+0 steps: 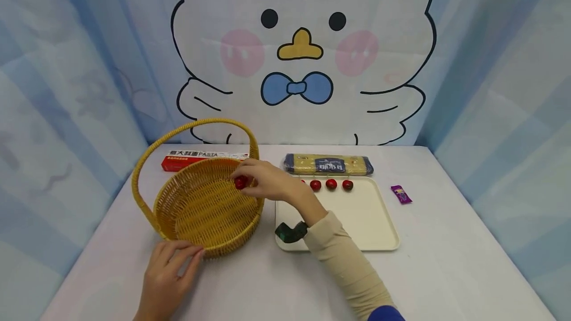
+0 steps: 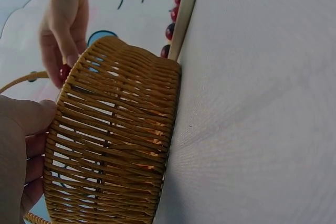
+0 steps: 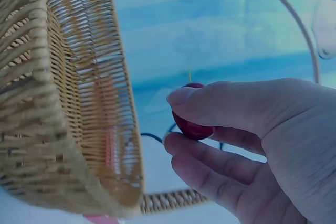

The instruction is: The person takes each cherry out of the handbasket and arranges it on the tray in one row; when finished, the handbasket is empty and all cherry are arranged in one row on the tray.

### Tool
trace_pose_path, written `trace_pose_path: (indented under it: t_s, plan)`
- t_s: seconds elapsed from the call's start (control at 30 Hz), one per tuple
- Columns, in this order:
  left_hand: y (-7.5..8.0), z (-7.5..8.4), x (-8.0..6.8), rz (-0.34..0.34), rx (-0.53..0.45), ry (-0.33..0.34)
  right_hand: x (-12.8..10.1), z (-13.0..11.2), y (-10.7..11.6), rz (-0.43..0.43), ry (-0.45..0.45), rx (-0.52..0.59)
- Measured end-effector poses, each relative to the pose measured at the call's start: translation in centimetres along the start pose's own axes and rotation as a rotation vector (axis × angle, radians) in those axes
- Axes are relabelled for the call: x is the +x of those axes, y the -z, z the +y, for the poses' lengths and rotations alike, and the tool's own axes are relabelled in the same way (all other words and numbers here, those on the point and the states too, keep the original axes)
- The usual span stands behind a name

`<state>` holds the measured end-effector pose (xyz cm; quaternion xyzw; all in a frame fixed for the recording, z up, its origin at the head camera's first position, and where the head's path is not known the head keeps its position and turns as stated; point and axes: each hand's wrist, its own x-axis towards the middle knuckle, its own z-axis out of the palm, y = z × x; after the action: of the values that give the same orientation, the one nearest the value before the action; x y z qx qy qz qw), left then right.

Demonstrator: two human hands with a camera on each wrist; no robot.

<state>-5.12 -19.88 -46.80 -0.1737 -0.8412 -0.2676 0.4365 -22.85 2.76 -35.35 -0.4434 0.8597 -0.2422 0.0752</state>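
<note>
A: What is the right hand point(image 1: 267, 181) doing just now?

B: It is pinching a small red cherry point(image 1: 240, 183) between thumb and fingertips, and holding it over the open basket point(image 1: 207, 207), toward the basket's two o'clock, inside the rim.

A: And the left hand point(image 1: 171, 266)?

B: It is resting against the basket's outer wall at about seven o'clock, fingers loosely straight and touching the weave rather than wrapping it.

A: How far along is the work looking?

B: Early, I would judge. The basket floor is showing nothing inside, so this cherry seems to be the first one going in. Three more cherries point(image 1: 331, 184) are sitting in a row along the tray's point(image 1: 370, 222) far edge at twelve o'clock, with a fourth partly hiding behind the hand.

A: What is the cherry looking like?

B: Round, glossy, dark red; the right wrist view is showing a thin pale stem sticking up from it point(image 3: 190, 124). It looks firm, and small for the fingers
</note>
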Motion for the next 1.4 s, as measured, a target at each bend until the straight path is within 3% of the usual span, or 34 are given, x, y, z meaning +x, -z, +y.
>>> trace_pose_path:
  t_s: [0.2, 0.4, 0.73, 1.17, 1.4]
  plan:
    - [0.0, 0.0, 0.1, -0.011, 0.012, 0.0, -2.8, 1.4, 0.8, 0.064, -0.048, 0.082]
    - [0.0, 0.0, 0.1, -0.005, 0.013, 0.009, -5.6, 3.0, 1.1, 0.136, -0.157, 0.059]
    - [0.1, 0.0, 0.0, 0.001, 0.011, 0.021, -10.0, 7.2, 1.0, 0.304, -0.198, 0.012]
    - [-0.2, 0.1, -0.1, 0.011, -0.001, 0.023, -14.5, 12.7, 1.6, 0.48, -0.424, -0.005]
    - [-0.3, 0.2, -0.1, 0.034, -0.025, -0.004, -16.4, 14.9, 1.7, 0.503, -0.548, 0.025]
